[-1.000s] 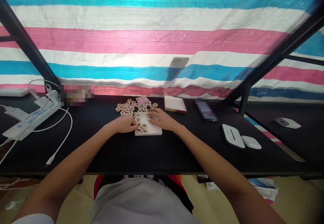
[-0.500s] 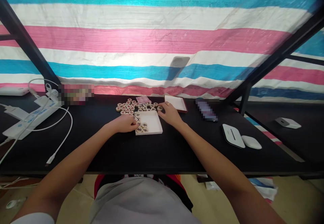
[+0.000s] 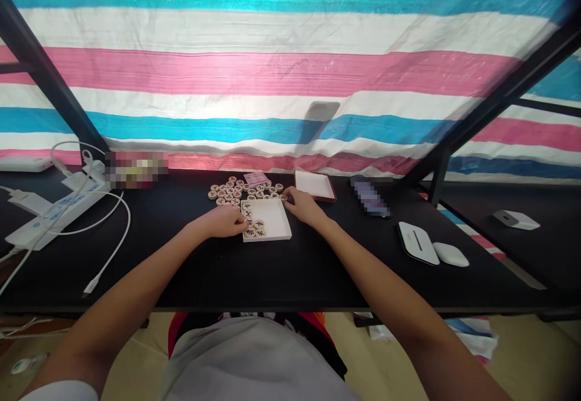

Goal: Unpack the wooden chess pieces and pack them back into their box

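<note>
A game piece [image 3: 284, 198] is pinched at its edge between the nearly closed fingers of the right hand [image 3: 299, 202], just beside the far right corner of a white box [image 3: 276, 222]. The left hand [image 3: 223, 222] has its fingers curled at the box's left edge; what they grip, I cannot tell. Other pieces [image 3: 259, 232] lie along that side inside. Beyond, loose discs [image 3: 229, 187], a pink card [image 3: 256, 178] and a lid [image 3: 314, 185] rest on the black counter [image 3: 204, 274].
</note>
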Demonstrator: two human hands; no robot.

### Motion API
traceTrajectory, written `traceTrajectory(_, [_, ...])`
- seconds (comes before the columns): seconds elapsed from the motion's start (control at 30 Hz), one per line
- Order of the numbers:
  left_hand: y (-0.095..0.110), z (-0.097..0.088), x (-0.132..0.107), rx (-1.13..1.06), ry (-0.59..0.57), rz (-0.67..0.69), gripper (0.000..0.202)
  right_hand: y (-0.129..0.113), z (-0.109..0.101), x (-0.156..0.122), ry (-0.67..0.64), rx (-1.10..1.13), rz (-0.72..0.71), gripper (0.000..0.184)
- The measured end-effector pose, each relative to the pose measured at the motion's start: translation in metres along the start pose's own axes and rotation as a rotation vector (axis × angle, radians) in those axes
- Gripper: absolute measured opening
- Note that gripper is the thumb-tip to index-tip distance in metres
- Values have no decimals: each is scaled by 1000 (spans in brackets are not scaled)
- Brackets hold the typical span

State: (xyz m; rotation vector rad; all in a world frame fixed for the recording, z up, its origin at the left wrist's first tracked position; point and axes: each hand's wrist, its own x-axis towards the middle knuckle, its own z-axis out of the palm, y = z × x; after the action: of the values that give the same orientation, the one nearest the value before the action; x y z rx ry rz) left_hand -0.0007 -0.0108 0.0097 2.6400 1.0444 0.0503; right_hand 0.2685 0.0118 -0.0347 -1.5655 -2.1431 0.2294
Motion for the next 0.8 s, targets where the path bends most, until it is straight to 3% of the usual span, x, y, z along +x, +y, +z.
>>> traceTrajectory(0.13, [0, 0, 0, -2, 10, 8, 42, 3, 3, 2, -4, 12, -76, 12])
traceTrajectory(0.33, [-1, 0, 1, -18, 14, 19, 42, 6, 4, 1, 52, 47, -197, 22])
traceTrajectory(0.57, [-1, 0, 1, -1, 7, 4, 42, -1, 4, -2, 61, -4, -175, 24])
traceTrajectory(0.7, [-1, 0, 1, -9, -6, -7, 43, -4, 2, -2, 128, -23, -108, 21])
traceTrajectory(0.8, [-1, 0, 1, -17, -4, -8, 45, -12, -4, -5, 179, 38, -155, 19])
